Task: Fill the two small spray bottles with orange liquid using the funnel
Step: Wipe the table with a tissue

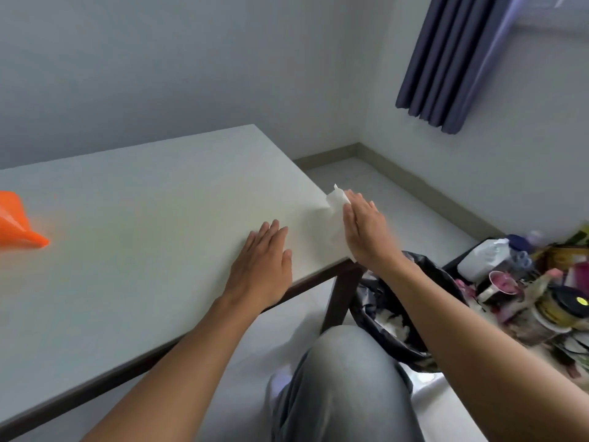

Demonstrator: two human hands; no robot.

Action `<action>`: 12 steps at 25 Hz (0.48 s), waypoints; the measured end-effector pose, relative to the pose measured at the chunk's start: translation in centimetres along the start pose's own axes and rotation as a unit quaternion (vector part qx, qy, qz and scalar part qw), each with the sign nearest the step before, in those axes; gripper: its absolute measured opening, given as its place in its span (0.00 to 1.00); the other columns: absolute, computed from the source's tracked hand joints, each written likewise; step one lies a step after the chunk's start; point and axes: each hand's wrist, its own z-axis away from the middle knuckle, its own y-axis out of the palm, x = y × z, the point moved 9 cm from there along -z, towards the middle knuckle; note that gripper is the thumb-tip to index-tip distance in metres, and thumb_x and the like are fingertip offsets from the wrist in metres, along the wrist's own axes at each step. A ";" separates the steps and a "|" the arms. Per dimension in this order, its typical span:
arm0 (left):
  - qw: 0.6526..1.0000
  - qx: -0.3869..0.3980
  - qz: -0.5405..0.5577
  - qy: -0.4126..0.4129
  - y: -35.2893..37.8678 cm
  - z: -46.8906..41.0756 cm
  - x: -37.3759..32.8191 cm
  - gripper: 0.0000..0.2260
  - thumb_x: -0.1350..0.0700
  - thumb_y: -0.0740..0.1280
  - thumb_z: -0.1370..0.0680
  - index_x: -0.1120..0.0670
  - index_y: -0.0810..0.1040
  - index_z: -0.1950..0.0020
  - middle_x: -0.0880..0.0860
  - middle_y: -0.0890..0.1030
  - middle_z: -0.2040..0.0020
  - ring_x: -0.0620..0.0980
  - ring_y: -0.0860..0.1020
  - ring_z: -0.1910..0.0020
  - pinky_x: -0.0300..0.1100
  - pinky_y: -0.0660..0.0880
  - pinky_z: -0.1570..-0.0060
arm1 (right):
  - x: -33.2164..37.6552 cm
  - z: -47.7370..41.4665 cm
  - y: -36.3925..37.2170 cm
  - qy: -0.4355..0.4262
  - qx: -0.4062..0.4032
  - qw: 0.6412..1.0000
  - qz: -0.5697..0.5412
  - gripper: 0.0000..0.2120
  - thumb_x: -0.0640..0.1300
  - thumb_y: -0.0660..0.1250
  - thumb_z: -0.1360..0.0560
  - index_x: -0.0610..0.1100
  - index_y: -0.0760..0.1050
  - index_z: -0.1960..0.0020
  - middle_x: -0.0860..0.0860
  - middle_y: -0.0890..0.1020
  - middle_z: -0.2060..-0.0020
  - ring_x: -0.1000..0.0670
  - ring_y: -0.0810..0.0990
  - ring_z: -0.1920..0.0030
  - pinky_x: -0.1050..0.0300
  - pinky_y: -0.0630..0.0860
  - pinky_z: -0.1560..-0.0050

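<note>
Orange funnel (pixel 17 223) lies far left on the pale table (pixel 143 250); a bin bag (pixel 366 301) sits by its corner. Left hand (pixel 261 263) lies flat; right hand (pixel 366 232) presses a tissue (pixel 335 199) with straight fingers.

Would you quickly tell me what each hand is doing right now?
Left hand: open, flat on the table.
Right hand: open, pressing the white tissue.
</note>
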 end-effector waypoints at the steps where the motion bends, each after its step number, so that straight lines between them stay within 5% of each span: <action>1: 1.000 0.013 -0.002 0.007 1.0 -0.9 -1.2 0.24 0.50 0.50 0.17 0.54 0.55 0.21 0.51 0.52 0.19 0.47 0.47 0.21 0.45 0.44 0.23 | -1.8 0.2 -1.4 0.028 -0.031 0.999 -0.005 0.22 0.47 0.47 0.13 0.42 0.69 0.26 0.44 0.78 0.32 0.41 0.71 0.27 0.47 0.57 0.22; 3: 0.999 0.025 -0.021 0.012 2.5 -2.2 -2.7 0.25 0.47 0.49 0.17 0.53 0.54 0.21 0.51 0.51 0.19 0.48 0.47 0.21 0.47 0.43 0.23 | -5.4 1.1 -3.6 0.091 -0.076 0.992 -0.030 0.18 0.44 0.48 0.13 0.41 0.75 0.36 0.48 0.79 0.52 0.41 0.77 0.46 0.44 0.66 0.31; 6: 0.997 0.005 -0.074 0.012 3.1 -2.5 -3.0 0.26 0.45 0.45 0.18 0.52 0.54 0.21 0.50 0.51 0.19 0.48 0.47 0.21 0.48 0.44 0.23 | -10.4 2.7 -2.7 0.153 -0.072 0.984 -0.053 0.18 0.45 0.49 0.13 0.39 0.75 0.47 0.48 0.77 0.63 0.44 0.73 0.60 0.48 0.70 0.48; 8: 0.996 0.001 -0.087 0.015 3.4 -2.4 -2.9 0.26 0.45 0.44 0.18 0.52 0.54 0.21 0.50 0.51 0.19 0.48 0.47 0.21 0.49 0.45 0.23 | -14.0 4.3 0.0 0.192 -0.040 0.979 -0.051 0.19 0.48 0.49 0.13 0.39 0.72 0.54 0.42 0.79 0.63 0.43 0.76 0.61 0.49 0.71 0.54; 12: 0.995 0.000 -0.100 0.017 3.8 -2.6 -2.9 0.26 0.45 0.43 0.18 0.52 0.54 0.21 0.51 0.52 0.19 0.48 0.48 0.21 0.49 0.46 0.23 | -20.9 8.7 6.5 0.324 0.035 0.945 -0.017 0.23 0.52 0.46 0.14 0.41 0.74 0.50 0.42 0.83 0.54 0.41 0.81 0.52 0.44 0.77 0.45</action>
